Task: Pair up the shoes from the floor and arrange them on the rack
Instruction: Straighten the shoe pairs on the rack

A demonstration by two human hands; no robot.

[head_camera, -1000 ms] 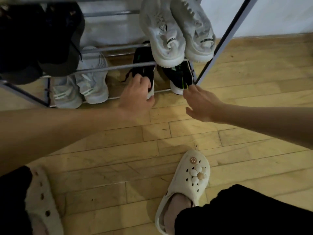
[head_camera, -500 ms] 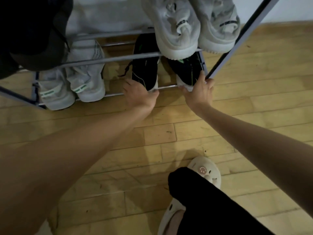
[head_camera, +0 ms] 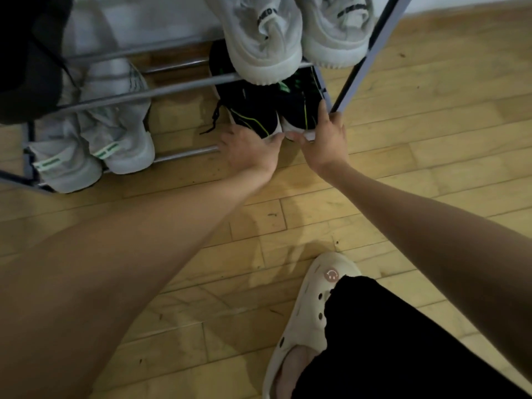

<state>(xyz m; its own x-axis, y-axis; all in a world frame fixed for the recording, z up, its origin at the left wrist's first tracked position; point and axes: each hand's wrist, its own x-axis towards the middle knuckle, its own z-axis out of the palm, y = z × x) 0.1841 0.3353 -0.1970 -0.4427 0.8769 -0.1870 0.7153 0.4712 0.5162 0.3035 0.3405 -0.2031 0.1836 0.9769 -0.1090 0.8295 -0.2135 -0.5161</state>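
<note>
Black pair [head_camera: 276, 110]: on the rack [head_camera: 178, 89] bottom tier, right end, side by side, heels near you, long axes running far.
Left hand [head_camera: 250, 152]: your fingers lie flat against the left shoe's heel.
Right hand [head_camera: 325, 139]: curled round the right shoe's heel.
Judgement: both shoes lie straight ahead; push far to seat them.

We saw a floor [head_camera: 431, 156] of pale yellowish wood planks with dark scuffs here and there. At the top right a strip of white wall [head_camera: 472, 4] met it. Near the bottom a cream clog [head_camera: 312, 309] with round holes and a small smiley charm was on a foot, partly covered by a black trouser leg [head_camera: 388, 349]
</note>
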